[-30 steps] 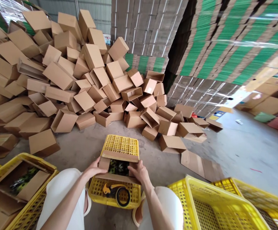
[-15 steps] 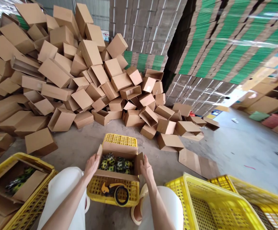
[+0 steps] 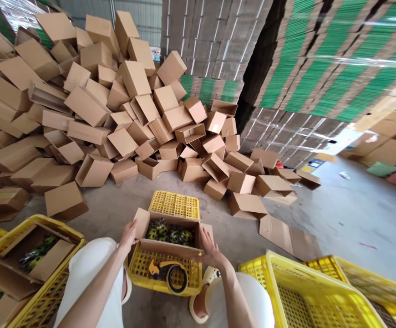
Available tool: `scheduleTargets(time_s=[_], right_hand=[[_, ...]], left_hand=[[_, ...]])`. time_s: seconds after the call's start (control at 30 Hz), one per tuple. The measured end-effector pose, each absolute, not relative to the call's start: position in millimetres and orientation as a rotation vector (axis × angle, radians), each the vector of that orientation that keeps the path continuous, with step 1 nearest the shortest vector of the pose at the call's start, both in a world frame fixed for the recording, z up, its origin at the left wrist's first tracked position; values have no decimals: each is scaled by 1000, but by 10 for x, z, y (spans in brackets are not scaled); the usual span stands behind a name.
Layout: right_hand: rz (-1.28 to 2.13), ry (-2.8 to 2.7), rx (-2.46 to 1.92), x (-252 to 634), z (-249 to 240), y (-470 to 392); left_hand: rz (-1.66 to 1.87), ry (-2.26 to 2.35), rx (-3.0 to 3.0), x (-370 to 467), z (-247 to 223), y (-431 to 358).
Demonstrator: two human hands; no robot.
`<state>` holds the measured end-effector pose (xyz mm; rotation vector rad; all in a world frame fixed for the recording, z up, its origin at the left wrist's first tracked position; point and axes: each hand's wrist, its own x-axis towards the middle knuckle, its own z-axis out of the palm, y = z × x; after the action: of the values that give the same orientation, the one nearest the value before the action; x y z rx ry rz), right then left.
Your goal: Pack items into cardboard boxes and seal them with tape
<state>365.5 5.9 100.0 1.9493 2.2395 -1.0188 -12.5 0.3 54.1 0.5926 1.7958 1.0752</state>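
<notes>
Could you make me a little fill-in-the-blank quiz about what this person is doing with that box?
1. The open cardboard box rests on an upturned plastic crate whose colour is ____.
2. The left hand and right hand each touch a side ____ of the box.
3. The tape dispenser lies on the crate, on the side of the box ____ to the person.
4. Behind the crate, dozens of empty cartons lie in a loose ____.

Missing words: yellow; flap; nearer; pile

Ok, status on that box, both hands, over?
Left hand on the left flap, right hand at the right side. Cardboard box open on the yellow crate, round green-black items showing. Tape dispenser just below.
</notes>
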Motion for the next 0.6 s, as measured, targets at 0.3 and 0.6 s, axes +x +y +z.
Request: scheduleTargets(time_s=[0.3,0.6], right_hand=[[-689,2391,2269,3287,1115,242],[-501,2452,2096,3354,990,145]], left_hand=[[1057,1801,544,-109,580,15],[1063,1836,697,-149,444,30]])
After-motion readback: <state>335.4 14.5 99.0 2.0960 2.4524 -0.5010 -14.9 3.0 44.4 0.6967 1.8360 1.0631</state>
